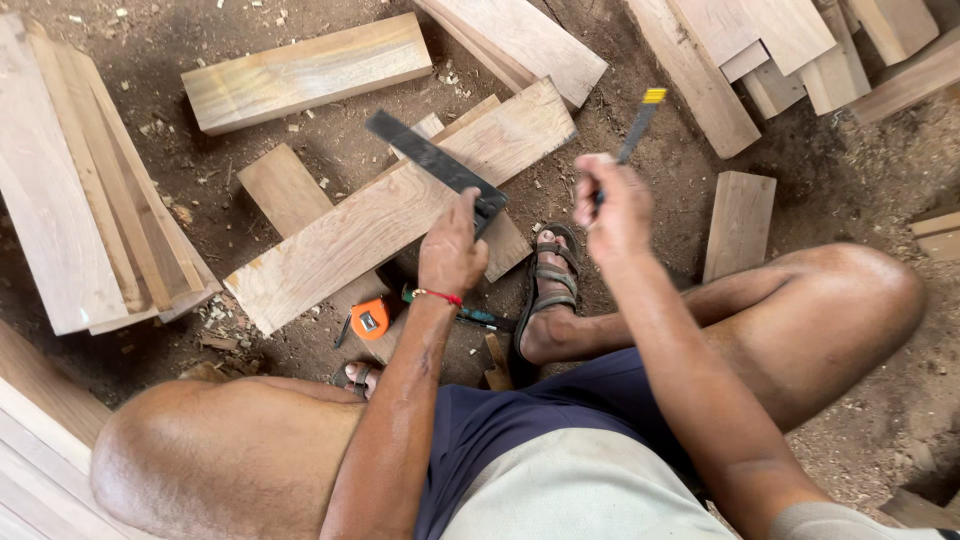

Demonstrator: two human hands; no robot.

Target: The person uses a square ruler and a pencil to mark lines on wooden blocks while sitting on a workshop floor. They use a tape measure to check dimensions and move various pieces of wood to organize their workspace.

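My left hand (455,250), with a red thread at the wrist, grips the handle end of a dark metal try square (432,159). The square's blade lies across a long pale wooden board (340,235) that runs diagonally over other planks on the dirt floor. My right hand (612,205) is raised to the right of the board and holds a dark pencil (638,125) with a yellow end, tip pointing up and away. I am squatting, with both knees and sandalled feet in view.
An orange tape measure (369,319) and a green-handled tool (470,315) lie by my feet. A stack of planks (80,190) sits at left. More boards (300,70) lie at the top and top right (740,60), and a short piece (740,225) at right.
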